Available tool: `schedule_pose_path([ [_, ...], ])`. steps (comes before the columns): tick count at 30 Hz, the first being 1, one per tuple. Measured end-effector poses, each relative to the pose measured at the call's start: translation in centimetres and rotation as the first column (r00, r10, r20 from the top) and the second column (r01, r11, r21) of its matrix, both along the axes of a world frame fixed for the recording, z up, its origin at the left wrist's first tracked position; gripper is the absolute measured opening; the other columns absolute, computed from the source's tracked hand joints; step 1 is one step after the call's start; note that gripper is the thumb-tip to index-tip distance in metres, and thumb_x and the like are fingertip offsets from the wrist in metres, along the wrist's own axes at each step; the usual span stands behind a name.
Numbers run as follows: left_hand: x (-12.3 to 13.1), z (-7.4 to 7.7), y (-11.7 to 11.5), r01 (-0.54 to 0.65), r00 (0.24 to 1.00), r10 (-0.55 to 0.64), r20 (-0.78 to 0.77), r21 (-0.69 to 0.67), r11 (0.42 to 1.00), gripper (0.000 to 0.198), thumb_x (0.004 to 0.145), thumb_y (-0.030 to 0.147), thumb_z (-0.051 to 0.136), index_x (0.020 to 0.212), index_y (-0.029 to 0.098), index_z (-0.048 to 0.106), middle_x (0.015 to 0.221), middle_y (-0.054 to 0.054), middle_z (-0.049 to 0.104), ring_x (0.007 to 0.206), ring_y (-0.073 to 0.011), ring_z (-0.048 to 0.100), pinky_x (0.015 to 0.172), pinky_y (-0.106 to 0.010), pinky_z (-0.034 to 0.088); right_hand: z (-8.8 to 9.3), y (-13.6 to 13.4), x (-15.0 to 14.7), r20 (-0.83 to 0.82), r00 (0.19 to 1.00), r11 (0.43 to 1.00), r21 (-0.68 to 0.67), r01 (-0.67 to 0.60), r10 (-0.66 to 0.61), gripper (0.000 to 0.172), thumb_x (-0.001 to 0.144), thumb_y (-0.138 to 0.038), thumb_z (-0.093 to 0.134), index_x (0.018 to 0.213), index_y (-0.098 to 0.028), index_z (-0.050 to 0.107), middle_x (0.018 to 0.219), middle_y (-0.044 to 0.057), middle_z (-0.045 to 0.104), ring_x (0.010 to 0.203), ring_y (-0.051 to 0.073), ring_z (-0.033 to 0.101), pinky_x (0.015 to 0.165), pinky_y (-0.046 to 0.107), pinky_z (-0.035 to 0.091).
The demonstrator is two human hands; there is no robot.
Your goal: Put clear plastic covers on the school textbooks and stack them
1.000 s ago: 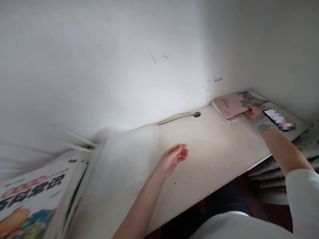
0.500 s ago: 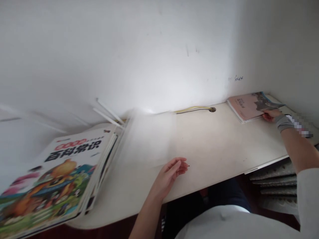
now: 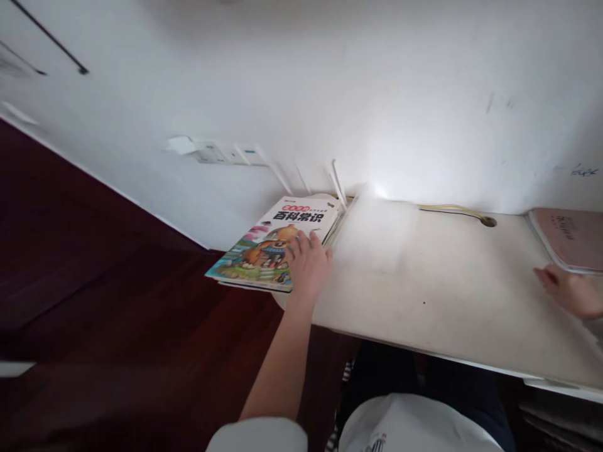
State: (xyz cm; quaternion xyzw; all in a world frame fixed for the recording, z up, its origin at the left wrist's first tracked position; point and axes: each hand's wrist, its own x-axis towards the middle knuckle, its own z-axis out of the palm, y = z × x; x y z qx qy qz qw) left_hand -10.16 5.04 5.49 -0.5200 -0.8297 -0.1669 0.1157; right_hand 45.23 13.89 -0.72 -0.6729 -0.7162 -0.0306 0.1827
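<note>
My left hand (image 3: 309, 267) lies over the right side of an illustrated picture book (image 3: 249, 254), fingers spread across its colourful cover. That book tops a small stack at the left end of the white desk (image 3: 452, 263). At the far right, my right hand (image 3: 568, 289) hovers over the desk with its fingers curled together and nothing visible in them. Just behind it lies a pink-covered book (image 3: 572, 235), partly cut off by the frame edge.
A clear plastic holder (image 3: 381, 232) stands beside the stack, near white upright rods. Yellow and black cables (image 3: 447, 208) run along the wall to a desk hole (image 3: 488, 221). Wall sockets (image 3: 226, 154) are at left, above a dark red floor (image 3: 155, 345).
The view has swung left. My left hand has gone from above the desk middle onto the picture book. My right hand has come off the pink book, which stays in place.
</note>
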Motion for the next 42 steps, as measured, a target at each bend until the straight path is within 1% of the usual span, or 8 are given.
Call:
schedule_pose_path([
  [10,2.7,-1.0,0.6,0.157,0.981,-0.159,-0.109,-0.028,0.987,0.038,0.084,0.023,0.047,0.120,0.013,0.055,0.145,-0.019,0.034,0.138,-0.0364,0.021,0.108,-0.057,0.014,0.2,-3.2,-18.5,0.125,0.748,0.755,-0.024,-0.655,0.652,0.030,0.092,-0.029,0.035,0.083,-0.020,0.063,0.090,0.009,0.066,0.084,0.020,0.059,0.078,0.031,0.044],
  [21,2.5,-2.0,1.5,0.237,0.972,-0.232,-0.048,0.192,0.952,0.022,0.088,0.023,0.043,0.089,0.016,0.065,0.137,-0.015,0.047,0.135,-0.0327,0.030,0.107,-0.052,0.022,-0.4,-4.0,-19.8,0.139,0.732,0.744,-0.066,-0.665,0.667,0.027,0.092,-0.026,0.039,0.094,-0.016,0.064,0.110,0.013,0.064,0.099,0.022,0.060,0.087,0.035,0.048],
  [25,4.5,-1.3,0.6,0.244,0.922,-0.343,0.181,0.414,0.877,0.025,0.092,0.029,0.039,0.097,0.017,0.060,0.101,-0.011,0.069,0.081,-0.0186,0.066,0.075,-0.032,0.048,-0.2,-4.2,-20.1,-0.010,0.791,0.785,-0.124,-0.608,0.611,0.027,0.091,-0.026,0.040,0.101,-0.015,0.063,0.109,0.012,0.065,0.100,0.024,0.061,0.089,0.037,0.048],
  [29,5.9,0.7,-1.8,0.104,0.782,-0.478,0.400,0.672,0.733,0.026,0.091,0.039,0.044,0.098,0.018,0.057,0.083,-0.003,0.069,0.042,-0.0054,0.050,0.050,-0.020,0.042,-0.6,-4.3,-21.9,-0.339,0.814,0.843,-0.098,-0.528,0.471,0.034,0.087,-0.031,0.046,0.115,-0.015,0.056,0.114,0.014,0.063,0.105,0.025,0.061,0.091,0.040,0.049],
  [32,5.7,1.3,-3.9,-0.107,0.520,-0.620,0.587,0.765,0.635,0.032,0.087,0.047,0.049,0.100,0.019,0.053,0.078,-0.002,0.067,0.037,-0.0040,0.046,0.040,-0.018,0.035,-0.8,-4.5,-24.0,-0.662,0.678,0.856,-0.106,-0.506,0.319,0.034,0.084,-0.033,0.049,0.115,-0.019,0.053,0.114,0.013,0.063,0.100,0.022,0.063,0.086,0.039,0.052],
  [37,4.7,-3.1,-8.0,-0.318,0.225,-0.481,0.848,0.530,0.786,0.038,0.080,0.046,0.057,0.104,0.018,0.048,0.082,-0.005,0.068,0.039,-0.0044,0.048,0.039,-0.017,0.038,0.7,-6.5,-26.2,-0.946,0.325,0.786,-0.214,-0.581,-0.017,0.043,0.080,-0.039,0.055,0.119,-0.021,0.047,0.093,0.004,0.067,0.075,0.013,0.063,0.068,0.031,0.054],
  [39,4.9,-5.7,-9.8,-0.209,0.284,-0.334,0.899,0.398,0.893,0.042,0.082,0.044,0.052,0.114,0.018,0.045,0.094,-0.011,0.068,0.048,-0.0098,0.058,0.045,-0.023,0.047,1.4,-7.7,-26.1,-0.966,0.204,0.757,-0.253,-0.602,-0.161,0.044,0.077,-0.040,0.058,0.115,-0.020,0.048,0.082,0.001,0.066,0.059,0.009,0.058,0.054,0.024,0.049],
  [42,6.2,-7.9,-11.9,-0.016,0.718,-0.226,0.659,0.339,0.941,0.047,0.082,0.036,0.053,0.124,0.017,0.045,0.123,-0.019,0.057,0.095,-0.0245,0.064,0.075,-0.041,0.054,1.6,-9.0,-25.0,-0.963,0.133,0.750,-0.266,-0.606,-0.234,0.032,0.071,-0.037,0.063,0.093,-0.016,0.056,0.067,-0.002,0.061,0.048,0.005,0.048,0.045,0.020,0.040],
])
